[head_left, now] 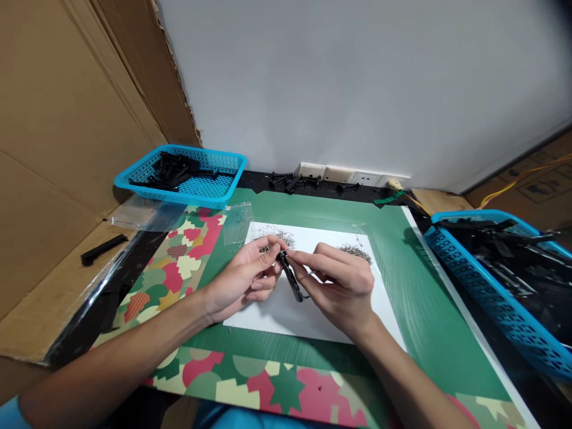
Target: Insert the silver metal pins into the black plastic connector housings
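One black part (292, 283), far end pinched by left hand (250, 269), slopes toward the wearer, right hand (337, 283) touching that end, grip unclear

A makeshift workshop corner; blue baskets (210, 189) hold black parts (172, 170); tiny metal pieces (356, 253) lie heaped on paper (286, 325); cardboard (53, 119) stands at left.

left sleeve (9, 414): light blue | clothing (259, 422): blue | forearms (129, 345): bare | fingers (308, 260): bare

Brown cardboard (53, 107) stands beside a pale wall (335, 77).
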A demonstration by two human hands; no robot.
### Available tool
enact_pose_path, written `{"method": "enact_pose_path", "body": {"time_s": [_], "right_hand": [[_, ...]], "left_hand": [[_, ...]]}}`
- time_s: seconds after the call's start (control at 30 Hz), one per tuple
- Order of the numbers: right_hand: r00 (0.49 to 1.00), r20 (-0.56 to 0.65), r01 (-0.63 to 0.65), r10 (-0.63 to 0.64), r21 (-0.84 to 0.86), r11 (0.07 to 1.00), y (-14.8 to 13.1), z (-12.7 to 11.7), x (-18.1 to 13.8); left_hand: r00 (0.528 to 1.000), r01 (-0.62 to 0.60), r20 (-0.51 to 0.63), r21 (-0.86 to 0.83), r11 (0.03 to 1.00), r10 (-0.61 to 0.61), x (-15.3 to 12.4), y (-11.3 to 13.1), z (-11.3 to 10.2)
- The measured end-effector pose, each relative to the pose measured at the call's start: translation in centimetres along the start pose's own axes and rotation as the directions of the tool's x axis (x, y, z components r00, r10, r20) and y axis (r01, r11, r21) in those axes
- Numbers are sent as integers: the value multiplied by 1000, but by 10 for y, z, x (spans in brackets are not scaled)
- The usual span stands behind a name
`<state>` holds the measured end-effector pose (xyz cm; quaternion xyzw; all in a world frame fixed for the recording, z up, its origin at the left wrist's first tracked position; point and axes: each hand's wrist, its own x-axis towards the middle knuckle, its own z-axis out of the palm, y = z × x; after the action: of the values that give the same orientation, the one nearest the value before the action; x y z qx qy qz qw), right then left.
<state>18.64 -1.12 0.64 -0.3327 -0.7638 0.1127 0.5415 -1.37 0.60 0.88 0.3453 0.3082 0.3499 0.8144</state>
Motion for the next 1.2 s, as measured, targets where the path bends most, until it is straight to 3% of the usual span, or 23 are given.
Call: {"method": "enact_pose_path", "body": {"time_s": [0.4,0.53,0.67,0.87,1.2], "right_hand": [[999,33,-28,26,56,998,3,-1,-2],[988,130,-97,79,139,986,1,-4,2],[970,217,-122,106,62,991,2,-9,4],[988,150,-14,34,-129,991,11,-10,0],[992,121,-38,34,33,999,9,-8,2]], "left_hand": [[1000,-27,4,-33,999,27,1,-4,-1],[997,-82,1,-27,996,82,2,-3,-2],[989,-145,7,-7,989,145,4,-2,-3],[972,-234,32,54,971,233,6,-4,-1],[961,-273,58,96,957,269,3,-2,-1]]}}
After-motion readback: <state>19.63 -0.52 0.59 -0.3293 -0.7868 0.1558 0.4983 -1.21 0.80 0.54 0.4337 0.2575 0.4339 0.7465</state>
